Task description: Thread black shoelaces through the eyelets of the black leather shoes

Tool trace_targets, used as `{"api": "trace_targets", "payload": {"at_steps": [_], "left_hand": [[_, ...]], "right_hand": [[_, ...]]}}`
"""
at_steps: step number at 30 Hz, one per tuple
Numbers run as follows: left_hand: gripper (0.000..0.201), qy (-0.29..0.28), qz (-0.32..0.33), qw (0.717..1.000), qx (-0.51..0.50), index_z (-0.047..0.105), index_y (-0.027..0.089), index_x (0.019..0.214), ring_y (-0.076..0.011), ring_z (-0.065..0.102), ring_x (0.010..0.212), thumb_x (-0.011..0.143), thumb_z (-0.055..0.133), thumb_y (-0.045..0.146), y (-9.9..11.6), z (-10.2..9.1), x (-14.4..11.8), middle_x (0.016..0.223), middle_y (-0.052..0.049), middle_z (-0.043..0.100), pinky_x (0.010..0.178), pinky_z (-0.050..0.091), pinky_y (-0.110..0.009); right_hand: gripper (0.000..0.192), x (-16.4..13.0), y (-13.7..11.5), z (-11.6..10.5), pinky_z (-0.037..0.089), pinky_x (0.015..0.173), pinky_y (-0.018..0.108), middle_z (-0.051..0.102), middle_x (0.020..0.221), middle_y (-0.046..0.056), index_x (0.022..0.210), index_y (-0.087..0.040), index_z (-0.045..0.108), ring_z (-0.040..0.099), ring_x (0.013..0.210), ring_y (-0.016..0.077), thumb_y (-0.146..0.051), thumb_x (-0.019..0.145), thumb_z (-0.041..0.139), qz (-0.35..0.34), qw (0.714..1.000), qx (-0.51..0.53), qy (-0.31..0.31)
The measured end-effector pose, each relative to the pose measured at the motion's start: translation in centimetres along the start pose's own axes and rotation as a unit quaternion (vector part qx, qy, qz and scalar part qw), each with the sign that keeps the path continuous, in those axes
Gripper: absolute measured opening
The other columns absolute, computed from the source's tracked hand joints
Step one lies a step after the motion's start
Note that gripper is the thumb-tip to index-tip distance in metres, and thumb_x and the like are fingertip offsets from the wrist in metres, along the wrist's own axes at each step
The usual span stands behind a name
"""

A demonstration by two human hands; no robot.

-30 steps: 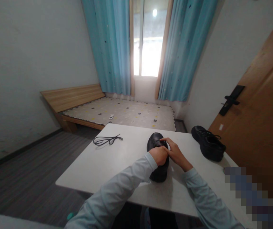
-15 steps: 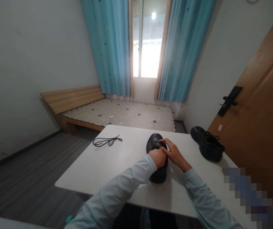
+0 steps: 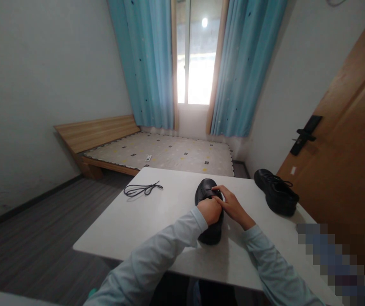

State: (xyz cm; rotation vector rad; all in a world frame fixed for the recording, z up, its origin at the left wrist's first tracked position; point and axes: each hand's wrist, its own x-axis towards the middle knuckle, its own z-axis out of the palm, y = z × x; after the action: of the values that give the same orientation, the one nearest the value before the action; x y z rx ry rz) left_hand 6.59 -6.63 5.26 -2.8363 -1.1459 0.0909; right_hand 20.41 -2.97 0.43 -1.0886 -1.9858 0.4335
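1. A person in pale long sleeves stands at a white worktop (image 3: 157, 221), both hands meeting on a black shoe (image 3: 208, 214) that lies near the middle of it, toe pointing away toward the window.
2. The left hand (image 3: 210, 211) is curled into a loose fist on top of the shoe's lace area; what its fingers pinch is hidden, so I cannot tell whether they hold a lace end.
3. The right hand (image 3: 231, 205) rests against the shoe's right side, fingers bent, fingertips pressing at the tongue and eyelets beside the left hand.
4. Judging by this, the work in hand is fiddling at the eyelets. The next move would call for fine fingertip control and a steady shoe.
5. A loose black shoelace (image 3: 141, 189) lies in a tangle at the far left of the worktop, well apart from the hands.
6. A second black shoe (image 3: 276, 192), laced, sits near the right edge, close to a wooden door (image 3: 344, 161).
7. Beyond are a low bed (image 3: 157, 153) and blue curtains (image 3: 150, 63). Nothing lies between the hands and the shoelace.
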Motion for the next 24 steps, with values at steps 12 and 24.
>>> {"api": "trace_targets", "payload": {"at_steps": [12,24], "left_hand": [[0.024,0.042,-0.088,0.994,-0.051,0.065,0.006,0.094,-0.0285,0.068,0.085,0.086,0.043,0.006,1.2,-3.2,-2.3,0.091,-0.019,0.068,0.066,0.054,-0.036],[0.021,0.074,-0.080,0.994,-0.011,0.066,0.007,0.093,-0.0275,0.064,0.089,0.087,0.046,0.011,0.6,-4.3,-3.4,0.087,-0.017,0.066,0.064,0.052,-0.035]], "right_hand": [[0.024,0.0,-0.2,0.2,0.045,0.088,0.040,0.064,0.100,0.008,0.099,-0.020,0.059,0.059,0.097,0.0238,-0.022,0.076,0.054,0.011,1.000,0.022,-0.001],[0.027,-0.1,-0.3,0.1,0.045,0.087,0.039,0.063,0.100,0.007,0.099,-0.020,0.059,0.059,0.096,0.0233,-0.020,0.073,0.054,0.019,0.999,0.035,0.010]]}}
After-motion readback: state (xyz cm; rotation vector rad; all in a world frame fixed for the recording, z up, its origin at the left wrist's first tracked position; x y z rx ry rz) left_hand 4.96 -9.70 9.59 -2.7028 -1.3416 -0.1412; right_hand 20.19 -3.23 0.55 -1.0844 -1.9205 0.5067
